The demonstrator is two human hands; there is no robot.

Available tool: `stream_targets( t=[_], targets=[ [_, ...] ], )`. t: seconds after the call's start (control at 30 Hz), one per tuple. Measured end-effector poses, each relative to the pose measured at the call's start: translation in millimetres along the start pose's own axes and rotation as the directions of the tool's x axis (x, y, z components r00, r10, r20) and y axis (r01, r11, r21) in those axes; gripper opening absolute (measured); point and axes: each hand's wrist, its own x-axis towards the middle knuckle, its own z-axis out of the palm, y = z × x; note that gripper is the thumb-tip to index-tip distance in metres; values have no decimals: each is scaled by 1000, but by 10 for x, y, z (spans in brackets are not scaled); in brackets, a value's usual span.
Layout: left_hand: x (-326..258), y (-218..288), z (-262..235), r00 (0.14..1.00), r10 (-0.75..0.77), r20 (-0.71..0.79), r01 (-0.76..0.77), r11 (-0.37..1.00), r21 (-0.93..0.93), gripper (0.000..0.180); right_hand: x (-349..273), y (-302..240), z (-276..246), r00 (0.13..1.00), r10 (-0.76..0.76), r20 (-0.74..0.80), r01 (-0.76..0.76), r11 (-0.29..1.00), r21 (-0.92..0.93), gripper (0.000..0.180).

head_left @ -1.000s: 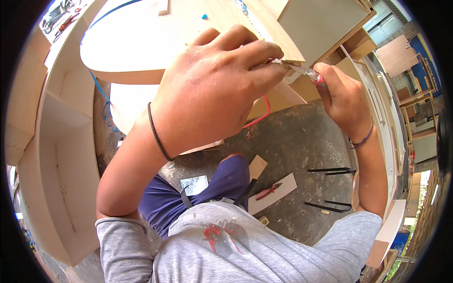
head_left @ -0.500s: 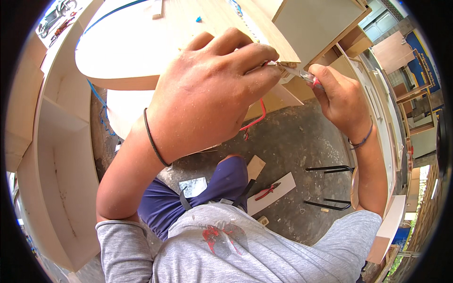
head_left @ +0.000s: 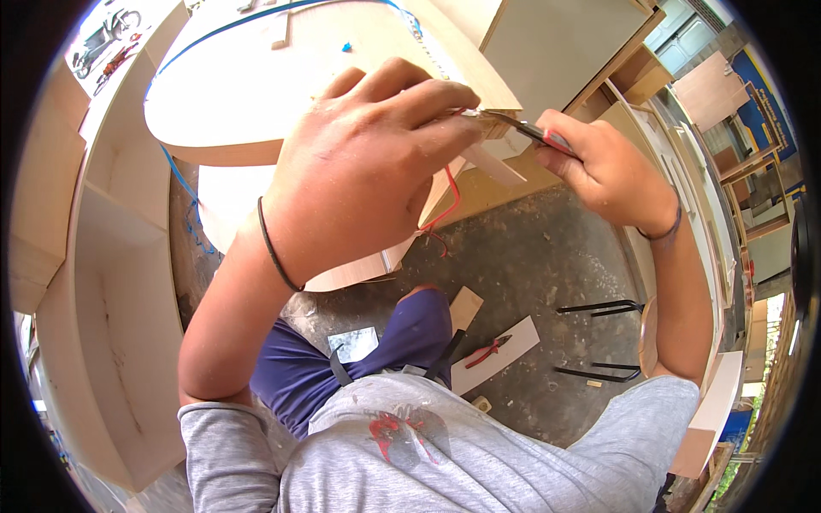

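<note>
My left hand [head_left: 368, 162] is closed in a pinch at the corner of a pale wooden panel [head_left: 256, 94]. Between its fingertips is the end of a red wire [head_left: 455, 190], which hangs down below the hand. My right hand [head_left: 603, 167] is closed round a knife-like tool [head_left: 547, 137] with a red and dark handle. Its thin metal end points left and meets the wire at my left fingertips. The exact contact is too small to make out. A blue strip [head_left: 231, 28] runs along the panel's far edge.
Red-handled pliers [head_left: 487, 351] lie on a white board [head_left: 513, 346] on the floor. To the left stands an open wooden cabinet [head_left: 120, 282]. A stool with black legs [head_left: 599, 372] lies at the right, near leaning boards. A large pale panel [head_left: 556, 51] stands at the back.
Both hands have shifted slightly left. The tool in my right hand has turned, showing more of its handle, and its metal end now lies against my left fingertips.
</note>
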Motion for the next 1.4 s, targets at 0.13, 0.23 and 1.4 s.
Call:
stream_targets(
  t=[0.13, 0.23, 1.4],
  targets=[
    [7, -10, -9, 1000, -25, 8, 25, 1000, -9, 41, -27, -12, -42, 965, 69, 251, -106, 985, 135, 16],
    [17, -6, -19, 999, -27, 21, 28, 1000, -12, 41, -69, 124, 173, 995, -78, -55, 85, 989, 122, 13],
    [-5, 73, 2, 1000, 10, -27, -11, 1000, -29, 37, -106, 44, 272, 942, -106, -318, 76, 992, -104, 11]
  ],
)
